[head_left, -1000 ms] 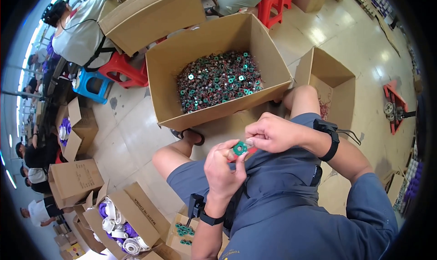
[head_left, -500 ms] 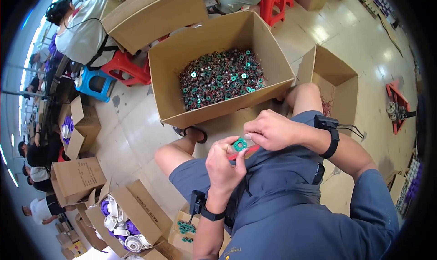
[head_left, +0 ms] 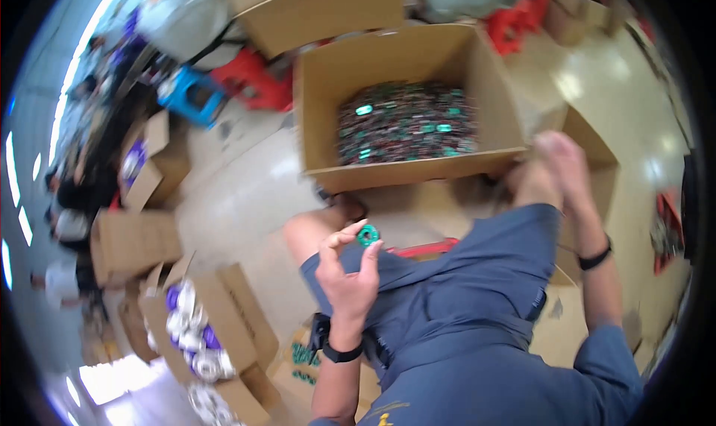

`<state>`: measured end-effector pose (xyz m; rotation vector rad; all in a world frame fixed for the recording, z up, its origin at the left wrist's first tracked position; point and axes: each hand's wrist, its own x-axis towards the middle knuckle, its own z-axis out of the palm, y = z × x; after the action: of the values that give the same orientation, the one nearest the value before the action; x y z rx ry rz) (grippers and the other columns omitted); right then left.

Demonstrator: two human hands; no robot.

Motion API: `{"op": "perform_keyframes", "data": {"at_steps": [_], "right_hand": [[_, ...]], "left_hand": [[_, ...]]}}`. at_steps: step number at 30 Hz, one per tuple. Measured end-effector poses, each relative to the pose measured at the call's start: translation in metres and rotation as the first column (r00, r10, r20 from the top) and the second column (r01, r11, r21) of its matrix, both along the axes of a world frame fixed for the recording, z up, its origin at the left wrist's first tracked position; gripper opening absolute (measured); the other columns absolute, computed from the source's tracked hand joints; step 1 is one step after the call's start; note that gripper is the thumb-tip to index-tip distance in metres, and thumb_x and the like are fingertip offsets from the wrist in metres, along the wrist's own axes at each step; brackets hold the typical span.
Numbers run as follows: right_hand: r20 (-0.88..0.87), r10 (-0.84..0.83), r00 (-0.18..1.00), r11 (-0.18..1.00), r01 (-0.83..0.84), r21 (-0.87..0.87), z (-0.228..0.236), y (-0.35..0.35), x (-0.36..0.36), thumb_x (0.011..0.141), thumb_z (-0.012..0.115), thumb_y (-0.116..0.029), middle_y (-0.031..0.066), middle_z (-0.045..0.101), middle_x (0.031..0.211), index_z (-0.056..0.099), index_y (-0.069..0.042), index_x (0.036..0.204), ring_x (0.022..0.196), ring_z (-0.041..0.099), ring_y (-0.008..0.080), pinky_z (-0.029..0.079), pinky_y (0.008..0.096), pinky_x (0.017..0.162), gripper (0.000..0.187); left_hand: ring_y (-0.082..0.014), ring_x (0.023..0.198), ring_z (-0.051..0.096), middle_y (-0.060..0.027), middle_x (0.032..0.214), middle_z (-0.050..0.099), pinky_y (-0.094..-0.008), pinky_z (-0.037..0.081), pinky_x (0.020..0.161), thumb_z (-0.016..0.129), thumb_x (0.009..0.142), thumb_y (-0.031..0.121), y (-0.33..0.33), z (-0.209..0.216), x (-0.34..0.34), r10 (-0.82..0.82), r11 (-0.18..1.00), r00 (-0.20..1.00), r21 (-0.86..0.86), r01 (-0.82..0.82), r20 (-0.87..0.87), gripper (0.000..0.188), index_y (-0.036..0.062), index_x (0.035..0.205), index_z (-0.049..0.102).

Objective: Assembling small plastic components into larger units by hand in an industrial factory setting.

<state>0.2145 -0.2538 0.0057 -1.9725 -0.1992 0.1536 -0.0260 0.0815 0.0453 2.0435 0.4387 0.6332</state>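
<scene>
Left hand (head_left: 345, 281) pinches a green ring (head_left: 368, 236) between thumb and fingertips, which cover part of its rim. Right hand (head_left: 567, 165), ahead and right of that grip near the knee, is motion-blurred; whether it is closed or holding anything cannot be told. Ahead of the grip, a big box (head_left: 418, 176) holds a heap of parts (head_left: 406, 124), too smeared to separate. Behind and left, dark print on a carton (head_left: 245, 307) is unreadable; yellow shirt print (head_left: 385, 418) meets the lower edge.

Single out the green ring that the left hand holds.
The green ring pinched in the left hand; other green pieces lie on cardboard or in the large box.
</scene>
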Motion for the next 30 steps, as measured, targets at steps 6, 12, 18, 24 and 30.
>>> {"op": "perform_keyframes", "data": {"at_steps": [6,12,18,24,30], "right_hand": [[0.268,-0.161,0.95,0.58,0.311,-0.753,-0.088,-0.404,0.127,0.098,0.053,-0.044,0.0217,0.055,0.141,0.054,0.0,0.139,0.132,0.052,0.0352,0.038,0.0406,0.111,0.06],[0.041,-0.614,0.788,0.158,0.174,-0.972,-0.235,-0.321,0.007,0.087,0.064,-0.053,0.0217,0.06,0.134,0.056,0.001,0.135,0.127,0.054,0.0353,0.04,0.0439,0.109,0.073],[-0.256,-0.555,0.791,0.687,0.263,-0.677,-0.27,-0.344,0.052,0.092,0.065,-0.035,0.0117,0.068,0.111,0.063,0.002,0.125,0.098,0.061,0.0224,0.047,0.0345,0.089,0.05],[-0.084,-0.448,0.89,0.718,0.303,-0.626,-0.244,-0.358,0.1,0.094,0.066,-0.032,0.0055,0.068,0.098,0.063,-0.002,0.127,0.079,0.059,0.0142,0.048,0.0291,0.069,0.045],[-0.247,-0.501,0.83,0.747,0.271,-0.607,-0.183,-0.327,0.088,0.093,0.067,-0.03,0.0083,0.069,0.116,0.064,-0.003,0.128,0.098,0.062,0.0168,0.05,0.0318,0.086,0.044]], "left_hand": [[-0.0164,0.104,0.063,-0.0178,0.121,0.066,-0.0302,0.05,0.095,0.071,0.089,-0.002,0.055,-0.039,-0.137,0.636,0.591,0.769,-0.603,-0.537,-0.062,0.035,0.0035,0.112,0.045],[-0.0171,0.095,0.063,-0.0157,0.108,0.065,-0.029,0.051,0.086,0.072,0.087,0.001,0.026,-0.078,-0.274,0.89,0.169,0.3,-0.362,-0.917,-0.344,0.04,0.001,0.116,0.044],[-0.0177,0.087,0.062,-0.0102,0.098,0.062,-0.0302,0.051,0.079,0.076,0.079,0.0,0.0,-0.177,-0.369,0.864,-0.079,-0.043,-0.052,-0.995,-0.502,0.048,0.0022,0.115,0.045],[-0.0193,0.087,0.061,-0.0108,0.1,0.06,-0.0322,0.052,0.081,0.076,0.078,-0.003,0.002,-0.234,-0.403,0.879,-0.138,-0.12,-0.007,-0.99,-0.461,0.045,0.0029,0.111,0.046],[-0.0177,0.08,0.059,-0.0076,0.09,0.063,-0.0339,0.05,0.074,0.072,0.08,0.0,0.017,-0.243,-0.416,0.898,0.0,0.045,-0.104,-0.995,-0.438,0.021,-0.0006,0.096,0.058]]}}
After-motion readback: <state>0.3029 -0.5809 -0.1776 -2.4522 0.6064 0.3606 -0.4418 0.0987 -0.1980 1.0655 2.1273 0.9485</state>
